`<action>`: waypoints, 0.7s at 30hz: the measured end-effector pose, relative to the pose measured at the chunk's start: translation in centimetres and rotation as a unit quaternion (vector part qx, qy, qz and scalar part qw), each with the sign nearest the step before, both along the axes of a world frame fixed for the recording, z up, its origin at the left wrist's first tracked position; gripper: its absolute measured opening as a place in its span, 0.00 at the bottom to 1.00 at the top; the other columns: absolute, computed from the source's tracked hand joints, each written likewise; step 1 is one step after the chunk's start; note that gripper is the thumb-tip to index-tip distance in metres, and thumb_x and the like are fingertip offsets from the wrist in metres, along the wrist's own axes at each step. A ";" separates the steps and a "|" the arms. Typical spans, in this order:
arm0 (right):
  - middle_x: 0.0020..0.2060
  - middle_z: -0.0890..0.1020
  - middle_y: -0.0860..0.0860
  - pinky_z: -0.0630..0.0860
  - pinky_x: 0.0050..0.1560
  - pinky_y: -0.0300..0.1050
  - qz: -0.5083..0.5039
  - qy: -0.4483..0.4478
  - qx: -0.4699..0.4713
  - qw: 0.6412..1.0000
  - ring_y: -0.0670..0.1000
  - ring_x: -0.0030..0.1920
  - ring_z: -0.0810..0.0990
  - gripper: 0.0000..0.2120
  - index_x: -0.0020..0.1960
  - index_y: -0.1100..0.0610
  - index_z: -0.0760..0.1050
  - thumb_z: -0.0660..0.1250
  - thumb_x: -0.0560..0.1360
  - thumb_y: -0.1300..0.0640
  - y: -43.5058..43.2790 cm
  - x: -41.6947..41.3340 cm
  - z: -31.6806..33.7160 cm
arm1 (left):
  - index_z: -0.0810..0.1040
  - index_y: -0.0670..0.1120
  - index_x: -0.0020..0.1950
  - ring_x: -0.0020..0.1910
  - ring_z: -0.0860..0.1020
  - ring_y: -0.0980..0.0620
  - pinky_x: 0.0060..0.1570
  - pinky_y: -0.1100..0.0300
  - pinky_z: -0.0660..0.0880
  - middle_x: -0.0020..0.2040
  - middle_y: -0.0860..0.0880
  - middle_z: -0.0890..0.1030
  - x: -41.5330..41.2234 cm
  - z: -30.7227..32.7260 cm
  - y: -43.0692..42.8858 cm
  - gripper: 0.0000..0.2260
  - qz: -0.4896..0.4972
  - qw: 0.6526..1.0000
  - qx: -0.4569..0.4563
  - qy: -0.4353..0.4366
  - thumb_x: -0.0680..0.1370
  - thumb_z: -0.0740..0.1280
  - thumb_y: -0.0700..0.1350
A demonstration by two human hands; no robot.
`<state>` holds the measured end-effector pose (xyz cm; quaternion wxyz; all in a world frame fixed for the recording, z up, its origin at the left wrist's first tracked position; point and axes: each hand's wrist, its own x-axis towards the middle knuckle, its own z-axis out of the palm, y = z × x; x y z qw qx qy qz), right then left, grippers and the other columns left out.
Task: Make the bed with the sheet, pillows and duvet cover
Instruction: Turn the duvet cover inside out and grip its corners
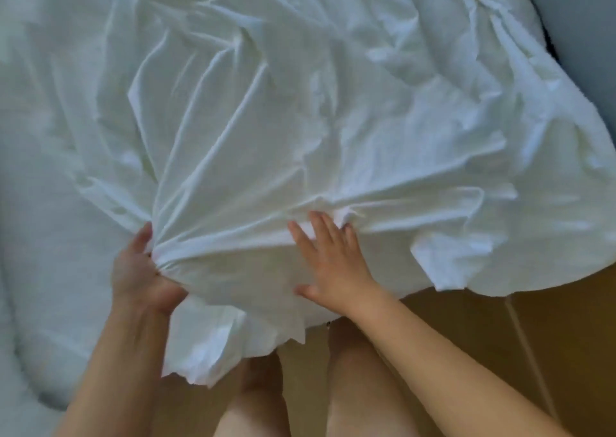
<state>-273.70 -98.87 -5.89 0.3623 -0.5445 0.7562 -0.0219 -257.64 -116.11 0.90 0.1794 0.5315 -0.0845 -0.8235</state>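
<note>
Sheet [300,119], or perhaps the duvet cover, fans up and rightward from the left hand [143,269], whose grip bunches its near edge, while the right hand [333,263] presses flat, fingers spread.

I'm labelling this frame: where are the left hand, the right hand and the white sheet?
left hand [140,269]: head view, middle of the hand, beside the bunched fabric.
right hand [333,263]: head view, back of the hand.
white sheet [266,119]: head view, creased middle.
</note>
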 end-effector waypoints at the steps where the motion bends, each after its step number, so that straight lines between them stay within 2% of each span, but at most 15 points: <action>1: 0.68 0.65 0.62 0.54 0.71 0.54 0.009 0.028 -0.039 0.999 0.57 0.70 0.63 0.36 0.73 0.57 0.59 0.70 0.71 0.48 -1.5 2.4 0.0 | 0.67 0.29 0.67 0.68 0.64 0.37 0.70 0.39 0.56 0.69 0.37 0.65 3.6 1.6 -1.9 0.27 -0.014 0.999 0.000 0.034 0.78 0.60 0.50; 2: 0.58 0.76 0.61 0.63 0.67 0.52 -0.002 0.016 -0.084 0.996 0.57 0.60 0.74 0.23 0.65 0.60 0.70 0.69 0.72 0.56 -3.5 5.3 0.2 | 0.59 0.29 0.70 0.71 0.55 0.40 0.71 0.43 0.47 0.71 0.39 0.56 7.4 2.9 -3.4 0.32 -0.014 1.000 -0.008 0.024 0.80 0.56 0.56; 3: 0.51 0.79 0.60 0.68 0.61 0.51 -0.023 -0.038 -0.109 0.993 0.58 0.53 0.77 0.14 0.58 0.62 0.74 0.65 0.73 0.62 -5.5 8.1 0.7 | 0.56 0.28 0.71 0.72 0.54 0.43 0.72 0.47 0.45 0.71 0.40 0.54 10.7 4.2 -5.1 0.36 -0.036 0.999 -0.031 0.009 0.79 0.56 0.59; 4: 0.49 0.79 0.61 0.69 0.55 0.51 -0.046 -0.112 -0.121 0.985 0.59 0.51 0.77 0.10 0.55 0.64 0.74 0.60 0.75 0.65 -7.3 10.8 1.4 | 0.59 0.28 0.71 0.70 0.63 0.45 0.72 0.51 0.53 0.70 0.38 0.63 13.1 5.0 -6.6 0.39 -0.047 0.993 -0.088 -0.070 0.75 0.62 0.59; 5: 0.49 0.78 0.61 0.70 0.51 0.52 -0.071 -0.180 -0.125 0.973 0.60 0.50 0.75 0.10 0.54 0.65 0.74 0.57 0.77 0.65 -9.0 13.7 2.1 | 0.65 0.31 0.69 0.60 0.77 0.48 0.64 0.54 0.68 0.62 0.40 0.77 15.1 5.4 -8.9 0.39 -0.034 0.978 -0.125 -0.161 0.69 0.69 0.57; 6: 0.48 0.77 0.61 0.69 0.48 0.53 -0.097 -0.219 -0.137 0.961 0.60 0.50 0.74 0.09 0.53 0.65 0.73 0.56 0.78 0.64 -10.5 16.4 2.7 | 0.71 0.37 0.66 0.48 0.83 0.52 0.50 0.58 0.78 0.50 0.46 0.84 16.9 5.3 -9.7 0.34 -0.014 0.957 -0.142 -0.251 0.66 0.71 0.53; 7: 0.47 0.77 0.61 0.69 0.47 0.53 -0.124 -0.241 -0.163 0.949 0.60 0.48 0.73 0.09 0.52 0.65 0.73 0.57 0.78 0.64 -11.7 18.6 3.1 | 0.75 0.44 0.61 0.42 0.83 0.54 0.38 0.59 0.80 0.43 0.51 0.84 18.0 4.5 -10.1 0.24 -0.006 0.933 -0.184 -0.310 0.68 0.71 0.52; 8: 0.46 0.77 0.61 0.68 0.45 0.53 -0.137 -0.259 -0.182 0.939 0.60 0.47 0.72 0.08 0.50 0.66 0.73 0.57 0.77 0.64 -12.7 20.8 3.3 | 0.77 0.49 0.55 0.40 0.82 0.56 0.33 0.61 0.79 0.41 0.54 0.84 18.0 3.8 -10.2 0.15 -0.031 0.916 -0.212 -0.339 0.71 0.69 0.53; 9: 0.45 0.77 0.61 0.68 0.45 0.52 -0.141 -0.280 -0.190 0.930 0.60 0.46 0.72 0.07 0.49 0.66 0.73 0.58 0.77 0.64 -13.6 22.8 3.5 | 0.78 0.51 0.52 0.38 0.82 0.57 0.31 0.62 0.78 0.40 0.55 0.83 17.5 2.8 -9.8 0.12 -0.094 0.903 -0.222 -0.356 0.72 0.69 0.54; 11: 0.46 0.78 0.61 0.70 0.49 0.52 -0.139 -0.304 -0.167 0.928 0.60 0.48 0.73 0.08 0.50 0.66 0.74 0.58 0.78 0.64 -14.5 24.9 3.2 | 0.79 0.50 0.47 0.32 0.82 0.57 0.27 0.64 0.75 0.35 0.54 0.83 16.3 -0.1 -8.1 0.10 -0.229 0.883 -0.182 -0.366 0.71 0.72 0.53; 12: 0.48 0.78 0.61 0.70 0.51 0.52 -0.147 -0.296 -0.144 0.933 0.59 0.49 0.74 0.09 0.51 0.65 0.75 0.57 0.78 0.64 -14.7 25.0 2.7 | 0.79 0.48 0.46 0.31 0.82 0.56 0.26 0.65 0.74 0.33 0.53 0.83 15.6 -1.6 -7.1 0.08 -0.272 0.875 -0.168 -0.363 0.71 0.73 0.49; 14: 0.51 0.78 0.60 0.69 0.52 0.50 -0.152 -0.232 -0.074 0.958 0.59 0.52 0.74 0.10 0.53 0.63 0.75 0.56 0.79 0.62 -14.2 24.0 1.1 | 0.79 0.42 0.47 0.38 0.82 0.49 0.35 0.60 0.78 0.37 0.47 0.82 14.1 -3.9 -5.5 0.05 -0.313 0.859 -0.168 -0.369 0.73 0.69 0.41; 16: 0.48 0.79 0.58 0.66 0.45 0.45 -0.153 -0.187 0.017 0.970 0.58 0.50 0.75 0.09 0.50 0.60 0.75 0.56 0.79 0.59 -12.8 21.6 0.3 | 0.78 0.38 0.48 0.47 0.80 0.41 0.45 0.51 0.77 0.44 0.40 0.81 13.0 -5.4 -4.3 0.07 -0.367 0.827 -0.206 -0.373 0.73 0.63 0.38; 18: 0.39 0.77 0.52 0.65 0.39 0.45 -0.185 -0.216 0.077 0.956 0.54 0.42 0.75 0.08 0.43 0.57 0.73 0.59 0.78 0.58 -10.8 18.8 0.4 | 0.77 0.39 0.50 0.50 0.78 0.39 0.46 0.53 0.73 0.47 0.41 0.80 11.7 -5.6 -2.6 0.08 -0.433 0.778 -0.278 -0.360 0.74 0.62 0.40; 21: 0.34 0.79 0.47 0.72 0.41 0.41 -0.340 -0.278 0.061 0.896 0.47 0.39 0.76 0.13 0.36 0.52 0.77 0.60 0.75 0.63 -7.5 14.2 2.4 | 0.71 0.40 0.66 0.60 0.70 0.41 0.57 0.53 0.67 0.60 0.41 0.73 8.5 -4.5 1.4 0.20 -0.497 0.696 -0.432 -0.285 0.76 0.66 0.45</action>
